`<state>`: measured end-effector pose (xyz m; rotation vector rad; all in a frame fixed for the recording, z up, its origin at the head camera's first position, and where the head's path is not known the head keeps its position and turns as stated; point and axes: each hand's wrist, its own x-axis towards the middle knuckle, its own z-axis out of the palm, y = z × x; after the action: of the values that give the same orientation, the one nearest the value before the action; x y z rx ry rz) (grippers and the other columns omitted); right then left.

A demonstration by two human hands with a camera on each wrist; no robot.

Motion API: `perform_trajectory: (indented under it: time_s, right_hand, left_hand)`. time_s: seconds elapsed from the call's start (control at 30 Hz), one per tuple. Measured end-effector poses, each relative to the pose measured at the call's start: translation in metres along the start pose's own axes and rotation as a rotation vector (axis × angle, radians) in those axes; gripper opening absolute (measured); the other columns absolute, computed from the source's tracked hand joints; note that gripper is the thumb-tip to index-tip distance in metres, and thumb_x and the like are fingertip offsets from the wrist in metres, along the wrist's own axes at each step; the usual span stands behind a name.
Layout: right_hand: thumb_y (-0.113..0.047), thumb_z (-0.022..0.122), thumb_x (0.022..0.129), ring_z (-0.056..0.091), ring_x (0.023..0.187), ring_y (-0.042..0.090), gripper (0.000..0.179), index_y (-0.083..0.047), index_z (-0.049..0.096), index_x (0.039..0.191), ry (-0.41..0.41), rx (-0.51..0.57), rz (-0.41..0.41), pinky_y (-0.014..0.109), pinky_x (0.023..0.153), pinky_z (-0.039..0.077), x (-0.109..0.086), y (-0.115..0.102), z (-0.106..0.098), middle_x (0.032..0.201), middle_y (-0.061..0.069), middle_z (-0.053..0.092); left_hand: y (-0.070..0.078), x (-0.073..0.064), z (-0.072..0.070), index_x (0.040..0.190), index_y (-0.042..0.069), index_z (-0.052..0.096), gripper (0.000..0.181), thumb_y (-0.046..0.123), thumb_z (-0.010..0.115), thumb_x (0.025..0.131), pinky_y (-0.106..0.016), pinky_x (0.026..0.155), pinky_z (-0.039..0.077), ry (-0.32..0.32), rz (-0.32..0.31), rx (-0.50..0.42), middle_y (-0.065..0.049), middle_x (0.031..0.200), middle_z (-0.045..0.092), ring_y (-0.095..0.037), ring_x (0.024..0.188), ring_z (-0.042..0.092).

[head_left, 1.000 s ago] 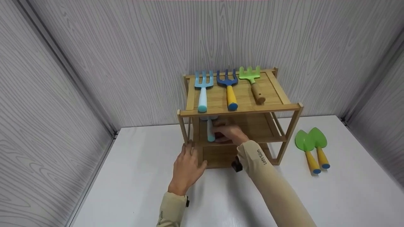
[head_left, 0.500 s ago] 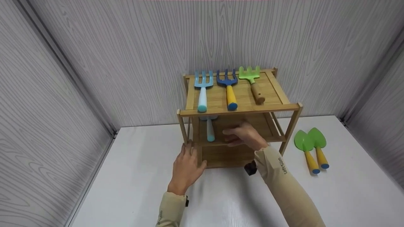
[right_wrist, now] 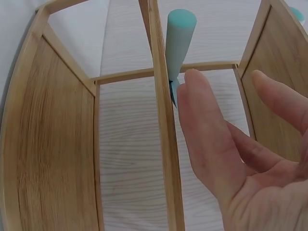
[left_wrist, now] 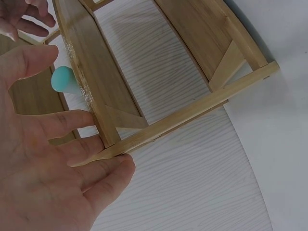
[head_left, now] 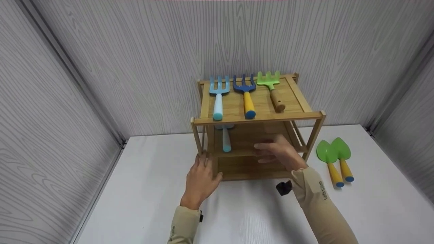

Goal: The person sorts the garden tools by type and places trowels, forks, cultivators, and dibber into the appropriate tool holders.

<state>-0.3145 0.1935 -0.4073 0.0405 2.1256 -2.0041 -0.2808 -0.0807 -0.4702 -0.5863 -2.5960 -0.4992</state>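
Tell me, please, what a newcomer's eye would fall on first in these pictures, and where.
Probably the light blue fork, the dark blue fork and the lime green fork, side by side atop the wooden rack. Two green-and-yellow trowels lie on the white table right of the rack. The left hand touches the rack's left side, while the right hand, holding nothing, is near the middle shelf.

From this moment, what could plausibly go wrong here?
The right hand might bump the lower light-blue fork, whose handle ends near the front edge of the middle shelf. The green trowels overlap, so lifting one may drag the other. The left hand touches the rack; a push could shift it.
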Motion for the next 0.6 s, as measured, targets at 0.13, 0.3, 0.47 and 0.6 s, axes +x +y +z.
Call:
perform_trajectory:
  time_s: [0.13, 0.3, 0.47, 0.6]
  right_hand:
    - [-0.011, 0.072, 0.092, 0.068, 0.104, 0.037, 0.084, 0.002, 0.019, 0.156, 0.002, -0.008, -0.024, 0.047, 0.082, 0.059, -0.007, 0.003, -0.008, 0.143, 0.029, 0.046]
    - [-0.012, 0.069, 0.094, 0.069, 0.104, 0.038, 0.072, 0.010, 0.030, 0.150, -0.015, -0.068, -0.061, 0.046, 0.081, 0.060, -0.013, 0.006, -0.021, 0.135, 0.033, 0.052]
    - [-0.012, 0.067, 0.096, 0.066, 0.110, 0.043, 0.062, 0.014, 0.038, 0.144, -0.026, -0.102, -0.070, 0.044, 0.081, 0.059, -0.019, 0.009, -0.033, 0.136, 0.035, 0.052]
    - [-0.013, 0.065, 0.097, 0.066, 0.111, 0.040, 0.066, 0.015, 0.034, 0.148, -0.033, -0.104, -0.068, 0.046, 0.085, 0.058, -0.024, 0.010, -0.040, 0.140, 0.036, 0.049]
  left_hand:
    - [0.000, 0.000, -0.001, 0.133, -0.015, 0.055, 0.061, 0.026, 0.071, 0.090, -0.052, 0.093, 0.054, 0.001, 0.007, -0.006, -0.033, 0.141, 0.048, -0.051, 0.127, 0.049]
    - [-0.001, 0.000, -0.001, 0.134, -0.014, 0.054, 0.062, 0.026, 0.072, 0.090, -0.053, 0.092, 0.054, 0.008, 0.007, 0.000, -0.033, 0.141, 0.048, -0.052, 0.127, 0.050]
    - [-0.001, -0.001, 0.000, 0.135, -0.013, 0.054, 0.062, 0.027, 0.071, 0.090, -0.054, 0.092, 0.054, 0.005, 0.004, 0.001, -0.031, 0.141, 0.049, -0.052, 0.127, 0.050]
    - [0.000, 0.000, 0.001, 0.135, -0.012, 0.055, 0.062, 0.027, 0.072, 0.090, -0.053, 0.090, 0.055, 0.020, 0.013, 0.008, -0.031, 0.140, 0.050, -0.052, 0.126, 0.051]
